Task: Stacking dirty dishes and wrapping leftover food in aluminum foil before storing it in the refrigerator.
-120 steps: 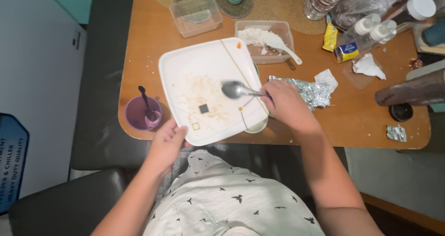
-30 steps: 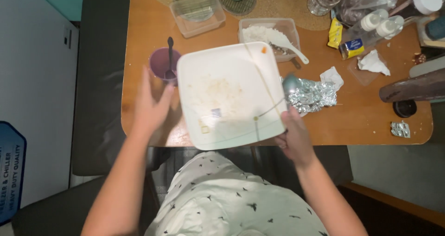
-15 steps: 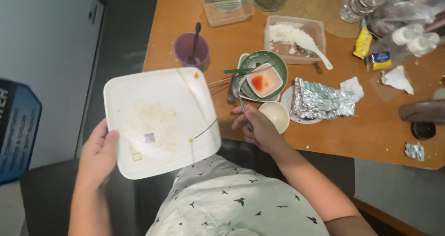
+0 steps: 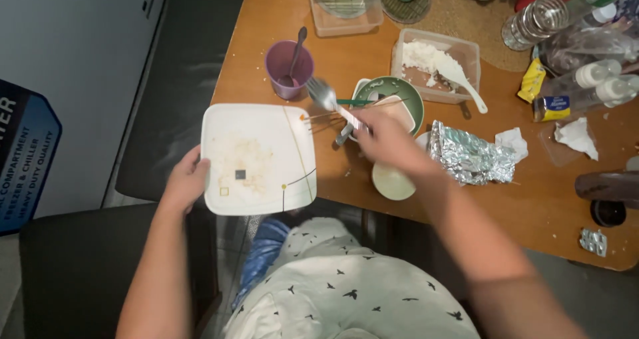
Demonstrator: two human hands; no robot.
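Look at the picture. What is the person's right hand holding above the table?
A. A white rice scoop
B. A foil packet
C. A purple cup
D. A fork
D: the right hand grips a fork by its handle, tines up near the purple cup.

A glossy white square plate (image 4: 259, 159) – smeared matt with food residue – met a shiny metal fork (image 4: 324, 95) above the smooth varnished wooden table (image 4: 532, 199); crinkled, reflective foil (image 4: 469, 154) lay right, a matt purple plastic cup (image 4: 289, 61) farther left.
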